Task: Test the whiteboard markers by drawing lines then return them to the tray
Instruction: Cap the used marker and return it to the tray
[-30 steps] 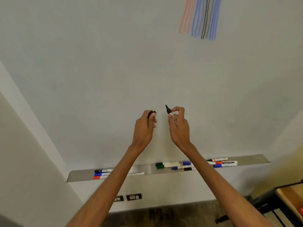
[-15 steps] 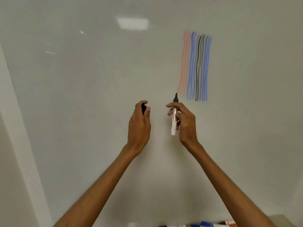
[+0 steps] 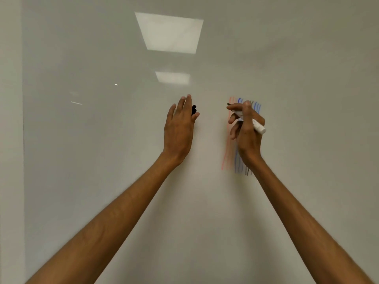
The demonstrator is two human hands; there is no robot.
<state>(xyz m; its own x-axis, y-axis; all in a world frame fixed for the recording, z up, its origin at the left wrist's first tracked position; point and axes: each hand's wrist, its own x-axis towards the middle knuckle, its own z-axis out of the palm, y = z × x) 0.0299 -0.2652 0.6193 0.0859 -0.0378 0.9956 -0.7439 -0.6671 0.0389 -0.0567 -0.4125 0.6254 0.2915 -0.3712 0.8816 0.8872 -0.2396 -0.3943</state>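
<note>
— Where is the marker (image 3: 249,121)?

— In the right hand (image 3: 247,130), up against the whiteboard (image 3: 102,160). Its barrel is white and slants down to the right, the blunt back end sticking out past the knuckles. The dark tip points up and to the left, at the top of the drawn lines (image 3: 229,156). Whether the tip is touching the board I cannot tell.

— How is that hand holding it?

— Closed around it in a writing grip: thumb and forefinger pinch the barrel near the tip, the other fingers curl under.

— And the cap (image 3: 194,110)?

— A small black piece, in the left hand (image 3: 178,132). It peeks out between the thumb and the fingers. The fingers there are nearly straight and point up, so the hold is a loose pinch on the cap rather than a fist.

— How do the hands stand to each other?

— Side by side at about the same height, apart, with bare board between them. The marker is well to the right of the cap.

— What about the lines?

— A bunch of upright strokes: pale red on the left, then blue, then darker ones. The right hand and wrist cover much of them.

— Any tray or box with things in it?

— None shows in this view. The board reflects two bright ceiling lights (image 3: 170,32) above the hands.
</note>
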